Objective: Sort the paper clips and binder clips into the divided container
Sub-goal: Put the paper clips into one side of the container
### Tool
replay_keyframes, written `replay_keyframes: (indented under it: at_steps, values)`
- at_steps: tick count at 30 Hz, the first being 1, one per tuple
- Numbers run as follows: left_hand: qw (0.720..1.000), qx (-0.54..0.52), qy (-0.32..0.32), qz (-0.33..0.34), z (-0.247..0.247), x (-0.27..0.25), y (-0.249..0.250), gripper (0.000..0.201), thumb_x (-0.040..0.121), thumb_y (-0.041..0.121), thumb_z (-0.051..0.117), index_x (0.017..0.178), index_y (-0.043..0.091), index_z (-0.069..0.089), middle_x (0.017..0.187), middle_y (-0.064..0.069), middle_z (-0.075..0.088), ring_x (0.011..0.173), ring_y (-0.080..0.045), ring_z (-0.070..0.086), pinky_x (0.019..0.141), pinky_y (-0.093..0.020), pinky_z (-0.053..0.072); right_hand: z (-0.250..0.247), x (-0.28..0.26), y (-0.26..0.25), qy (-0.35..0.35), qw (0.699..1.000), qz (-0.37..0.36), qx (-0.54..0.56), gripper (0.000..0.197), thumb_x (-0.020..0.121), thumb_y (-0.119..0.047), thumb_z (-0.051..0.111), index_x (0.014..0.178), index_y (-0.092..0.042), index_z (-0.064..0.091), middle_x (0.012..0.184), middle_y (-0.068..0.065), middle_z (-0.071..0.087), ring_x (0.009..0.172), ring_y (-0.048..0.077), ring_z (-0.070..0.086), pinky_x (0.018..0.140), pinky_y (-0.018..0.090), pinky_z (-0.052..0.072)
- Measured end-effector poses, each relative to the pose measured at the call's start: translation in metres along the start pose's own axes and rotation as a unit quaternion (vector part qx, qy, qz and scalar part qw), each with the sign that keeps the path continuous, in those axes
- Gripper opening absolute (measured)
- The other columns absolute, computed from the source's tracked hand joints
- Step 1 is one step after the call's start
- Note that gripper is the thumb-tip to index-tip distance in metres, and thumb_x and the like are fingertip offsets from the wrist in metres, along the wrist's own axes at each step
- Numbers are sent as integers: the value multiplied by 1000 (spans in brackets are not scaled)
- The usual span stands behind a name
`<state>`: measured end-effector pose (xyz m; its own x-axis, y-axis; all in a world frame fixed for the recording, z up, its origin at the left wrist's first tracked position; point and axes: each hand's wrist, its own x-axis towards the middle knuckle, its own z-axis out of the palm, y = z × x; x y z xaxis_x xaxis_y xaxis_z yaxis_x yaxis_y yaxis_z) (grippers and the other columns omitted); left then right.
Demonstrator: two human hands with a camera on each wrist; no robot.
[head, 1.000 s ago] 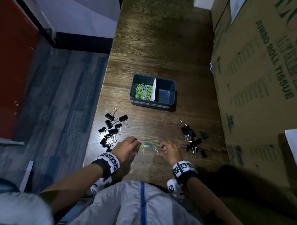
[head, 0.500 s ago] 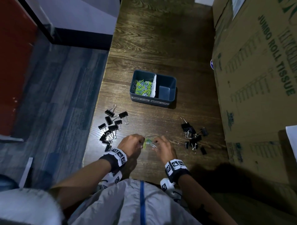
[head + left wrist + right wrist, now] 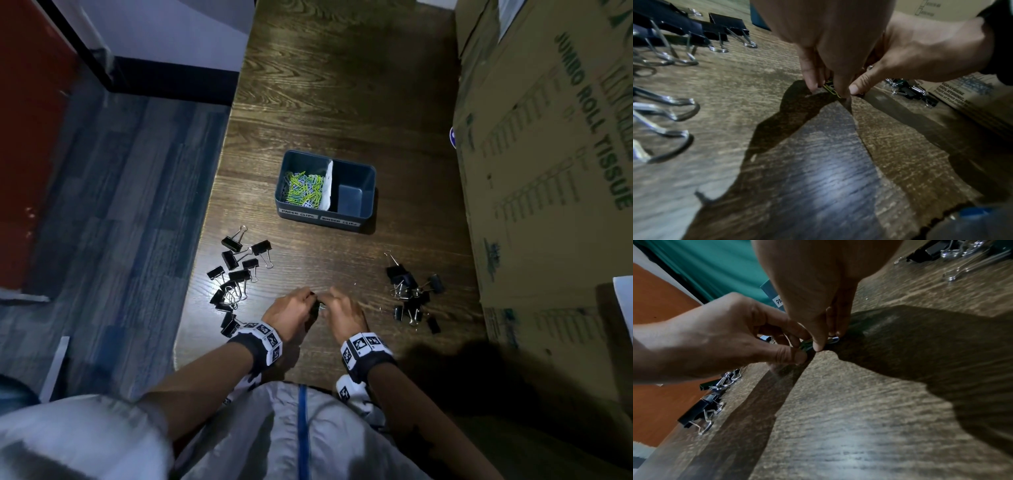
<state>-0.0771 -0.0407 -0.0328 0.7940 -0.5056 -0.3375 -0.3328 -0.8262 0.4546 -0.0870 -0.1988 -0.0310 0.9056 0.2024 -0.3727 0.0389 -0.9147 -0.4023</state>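
Note:
My left hand [image 3: 308,305] and right hand [image 3: 331,302] meet fingertip to fingertip low over the wooden table [image 3: 342,102]. Together they pinch a small bunch of coloured paper clips [image 3: 830,89]. Green clips [image 3: 806,344] sit between my left thumb and fingers, and a pale clip [image 3: 834,339] pokes out under my right fingers [image 3: 819,345]. The dark divided container [image 3: 371,192] stands further back; its left compartment holds several green and blue paper clips [image 3: 305,190], while its right compartment is bare. Black binder clips lie in a left pile [image 3: 236,274] and a right pile [image 3: 411,294].
A large cardboard box [image 3: 548,171] walls off the table's right side. The table's left edge [image 3: 212,222] drops to a blue-grey floor, close to the left binder clip pile. A white divider [image 3: 327,185] splits the container.
My hands have closed in on each other. The loose paper clips that lay spread between them are now gathered into one bunch pinched by both hands.

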Motion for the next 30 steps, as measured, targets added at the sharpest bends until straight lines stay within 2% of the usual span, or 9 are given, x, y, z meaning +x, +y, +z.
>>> replay_keyframes:
  at_steps: [6,9,13,15,17,20,22,25,30]
  values:
    - [1000,-17,8,-16,-12,5,6,30,78,5,63,108,7,63,105,-11,61,95,-28,60,82,-37,51,-8,4,-5,-26,998,-7,-49,22,89,-5,61,109,-10,69,114,10,62,102,35,63,80,39,50]
    - [998,-46,11,-39,-16,7,5,21,79,5,61,98,11,68,98,-9,64,89,-28,62,79,-35,50,-12,5,-7,-37,997,-9,-62,27,89,-3,56,112,-12,67,114,12,66,102,35,64,81,40,52]
    - [990,-90,26,-103,-17,7,-7,17,79,3,64,88,16,71,85,-2,68,80,-20,64,76,-31,55,-11,4,-8,-38,996,17,-83,25,88,-5,61,112,-12,67,112,12,70,100,32,68,80,38,54]
    - [986,-122,39,-106,-19,7,-16,18,78,2,68,83,17,74,81,1,70,76,-14,66,77,-29,56,-13,3,-9,-48,995,40,-77,25,90,-8,63,114,-13,66,108,12,71,96,31,69,80,38,57]
    - [981,-152,50,-106,-27,8,-24,16,79,2,72,83,17,75,80,3,72,73,-7,66,76,-23,57,-18,3,-10,-58,994,69,-55,18,90,-12,64,108,-13,68,102,12,71,92,30,69,79,38,57]
    - [978,-177,69,-90,-55,11,-29,11,82,2,72,87,11,75,84,2,71,73,-1,65,69,-6,50,-23,2,-9,-69,993,100,-15,2,88,-16,67,88,-14,69,90,10,71,85,29,68,76,37,56]
    - [976,-185,92,-72,-84,16,-28,10,83,1,71,89,8,75,84,0,72,71,-4,64,68,-2,46,-24,1,-7,-82,989,120,12,3,83,-17,70,80,-16,69,85,6,72,80,27,68,75,35,57]
    - [971,-190,138,-38,-132,29,-24,9,84,3,70,91,7,74,85,0,71,72,-4,65,67,-7,50,-27,3,-3,-81,985,143,54,8,78,-16,72,79,-24,74,83,-3,75,80,21,71,76,30,57]
    - [954,-183,234,-32,-198,74,-19,9,85,5,69,92,10,74,82,3,70,72,-4,66,71,-17,56,-64,13,-18,-50,985,124,106,12,81,-17,77,73,-24,73,76,-11,68,76,11,67,74,29,55]
